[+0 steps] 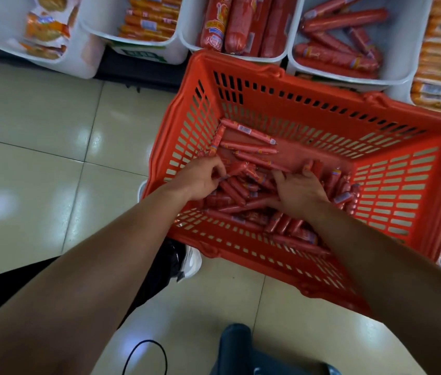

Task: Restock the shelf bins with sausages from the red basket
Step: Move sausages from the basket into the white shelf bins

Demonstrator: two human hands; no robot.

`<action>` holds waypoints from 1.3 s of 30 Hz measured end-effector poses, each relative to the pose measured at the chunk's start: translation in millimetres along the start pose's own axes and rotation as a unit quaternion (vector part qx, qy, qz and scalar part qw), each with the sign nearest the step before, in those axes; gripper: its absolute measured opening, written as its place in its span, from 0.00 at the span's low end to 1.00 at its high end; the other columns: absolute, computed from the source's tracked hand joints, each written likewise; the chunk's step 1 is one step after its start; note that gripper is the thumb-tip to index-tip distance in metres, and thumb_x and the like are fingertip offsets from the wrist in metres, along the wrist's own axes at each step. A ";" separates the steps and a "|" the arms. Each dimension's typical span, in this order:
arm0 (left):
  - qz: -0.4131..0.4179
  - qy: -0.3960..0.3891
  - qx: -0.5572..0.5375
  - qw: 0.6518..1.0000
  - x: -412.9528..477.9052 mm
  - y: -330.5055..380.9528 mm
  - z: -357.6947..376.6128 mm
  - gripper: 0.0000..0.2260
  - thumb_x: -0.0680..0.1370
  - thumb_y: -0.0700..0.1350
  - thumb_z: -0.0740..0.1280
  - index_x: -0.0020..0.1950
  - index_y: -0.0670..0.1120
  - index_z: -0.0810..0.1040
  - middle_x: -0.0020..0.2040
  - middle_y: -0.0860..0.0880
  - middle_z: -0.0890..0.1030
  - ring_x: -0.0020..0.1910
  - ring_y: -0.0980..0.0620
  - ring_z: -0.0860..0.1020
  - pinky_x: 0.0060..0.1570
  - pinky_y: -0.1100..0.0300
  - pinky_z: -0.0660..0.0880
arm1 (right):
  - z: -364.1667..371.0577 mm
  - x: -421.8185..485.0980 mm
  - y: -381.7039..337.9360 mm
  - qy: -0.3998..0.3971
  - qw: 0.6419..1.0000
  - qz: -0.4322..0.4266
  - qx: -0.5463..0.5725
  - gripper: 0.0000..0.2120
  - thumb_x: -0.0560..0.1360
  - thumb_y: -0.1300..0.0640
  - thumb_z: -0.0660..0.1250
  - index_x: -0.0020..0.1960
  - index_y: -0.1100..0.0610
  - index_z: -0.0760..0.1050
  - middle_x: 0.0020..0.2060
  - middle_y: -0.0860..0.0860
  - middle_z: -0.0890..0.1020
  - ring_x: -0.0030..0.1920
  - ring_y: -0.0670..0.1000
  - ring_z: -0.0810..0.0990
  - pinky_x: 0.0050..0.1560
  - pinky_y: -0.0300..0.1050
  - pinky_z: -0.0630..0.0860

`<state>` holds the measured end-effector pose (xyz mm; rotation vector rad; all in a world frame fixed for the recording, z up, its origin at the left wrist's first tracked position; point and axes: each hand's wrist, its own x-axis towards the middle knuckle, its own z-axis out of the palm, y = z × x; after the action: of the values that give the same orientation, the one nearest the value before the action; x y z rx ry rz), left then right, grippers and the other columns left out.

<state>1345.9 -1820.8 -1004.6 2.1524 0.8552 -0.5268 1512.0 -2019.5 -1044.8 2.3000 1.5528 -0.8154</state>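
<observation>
sausages (257,159) bear blurred, unreadable labels (244,128).

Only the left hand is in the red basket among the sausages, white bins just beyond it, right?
No, both are. The head view shows the left hand and the right hand in the red basket among the sausages, white bins just beyond it.

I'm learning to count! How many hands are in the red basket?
2. Left hand pinches a sausage on the left; right hand lies on the sausage pile in the middle.
</observation>
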 end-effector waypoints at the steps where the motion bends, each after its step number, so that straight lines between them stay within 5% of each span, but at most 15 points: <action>1: 0.012 -0.002 0.027 1.000 -0.9 0.2 0.6 0.10 0.76 0.39 0.70 0.50 0.55 0.79 0.59 0.53 0.78 0.60 0.51 0.76 0.60 0.59 0.72 | -1.6 -2.4 3.0 -0.002 1.000 0.015 0.001 0.40 0.72 0.25 0.51 0.70 0.55 0.64 0.59 0.57 0.80 0.60 0.58 0.78 0.64 0.57 0.66; 5: 0.033 -0.029 0.100 0.994 0.7 2.0 3.1 0.16 0.77 0.40 0.69 0.63 0.54 0.79 0.70 0.54 0.71 0.69 0.49 0.70 0.69 0.54 0.66 | -10.8 -12.6 -4.0 0.066 0.990 0.113 0.044 0.25 0.78 0.40 0.61 0.65 0.58 0.70 0.63 0.59 0.76 0.65 0.63 0.73 0.63 0.59 0.68; 8: 0.037 -0.087 0.138 0.986 1.9 0.8 7.5 0.23 0.78 0.41 0.67 0.71 0.57 0.73 0.76 0.56 0.63 0.77 0.45 0.58 0.73 0.49 0.61 | -13.9 -10.7 -19.4 0.103 0.988 0.040 0.109 0.19 0.77 0.46 0.63 0.64 0.55 0.72 0.63 0.55 0.76 0.64 0.60 0.73 0.62 0.56 0.72; 10: 0.034 -0.119 0.164 0.979 0.6 -0.6 11.3 0.26 0.78 0.39 0.65 0.74 0.58 0.68 0.78 0.58 0.56 0.79 0.43 0.51 0.73 0.47 0.62 | -11.2 -8.9 -32.6 0.030 0.989 -0.038 0.143 0.26 0.75 0.41 0.66 0.68 0.51 0.69 0.67 0.53 0.73 0.65 0.58 0.73 0.62 0.54 0.72; 13: 0.023 -0.134 0.164 0.977 0.4 -0.8 10.8 0.29 0.78 0.38 0.62 0.76 0.60 0.64 0.80 0.61 0.49 0.79 0.45 0.50 0.73 0.48 0.63 | -2.9 -6.2 -38.4 -0.036 0.993 -0.033 0.109 0.41 0.69 0.32 0.68 0.75 0.50 0.61 0.70 0.53 0.68 0.65 0.59 0.73 0.63 0.56 0.70; 18: -0.017 -0.130 0.120 0.984 2.5 -2.2 2.3 0.30 0.80 0.39 0.62 0.78 0.60 0.60 0.81 0.58 0.47 0.80 0.49 0.48 0.77 0.51 0.54 | -4.8 -0.6 -38.1 0.002 0.999 0.008 0.050 0.34 0.73 0.28 0.60 0.66 0.52 0.67 0.64 0.55 0.76 0.59 0.59 0.78 0.57 0.55 0.71; 26: -0.008 -0.083 0.051 0.995 8.2 -2.0 8.5 0.27 0.79 0.38 0.64 0.76 0.57 0.66 0.81 0.55 0.49 0.78 0.46 0.58 0.75 0.49 0.60 | 3.0 -7.6 -36.2 0.103 0.979 0.147 0.099 0.18 0.80 0.47 0.60 0.63 0.58 0.69 0.51 0.57 0.81 0.49 0.62 0.82 0.49 0.55 0.77; 29: 0.003 -0.050 0.071 0.996 6.1 0.2 5.9 0.24 0.79 0.41 0.66 0.74 0.54 0.69 0.81 0.52 0.54 0.78 0.47 0.59 0.75 0.51 0.59 | 9.7 -10.5 -36.5 0.085 0.985 0.045 0.141 0.14 0.78 0.49 0.61 0.59 0.54 0.75 0.52 0.54 0.80 0.53 0.60 0.81 0.51 0.53 0.77; 34: -0.006 -0.021 0.058 0.998 -4.5 2.7 1.6 0.17 0.78 0.44 0.68 0.67 0.53 0.75 0.72 0.51 0.66 0.66 0.49 0.72 0.67 0.52 0.70 | 9.8 -10.9 -42.5 -0.025 0.988 0.027 0.149 0.20 0.81 0.46 0.56 0.68 0.54 0.68 0.63 0.56 0.77 0.60 0.62 0.77 0.62 0.56 0.71; 39: -0.023 -0.019 0.070 0.997 -8.1 2.2 4.7 0.12 0.78 0.47 0.68 0.62 0.54 0.77 0.71 0.50 0.70 0.66 0.48 0.73 0.65 0.51 0.73 | -1.9 -4.7 -42.8 -0.105 0.985 0.034 0.130 0.32 0.78 0.36 0.57 0.73 0.56 0.64 0.73 0.59 0.62 0.72 0.61 0.63 0.68 0.58 0.65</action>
<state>1341.4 -1828.8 -1001.7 2.2460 0.8699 -0.6668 1472.4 -2005.0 -1036.1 2.3330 1.3375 -1.2638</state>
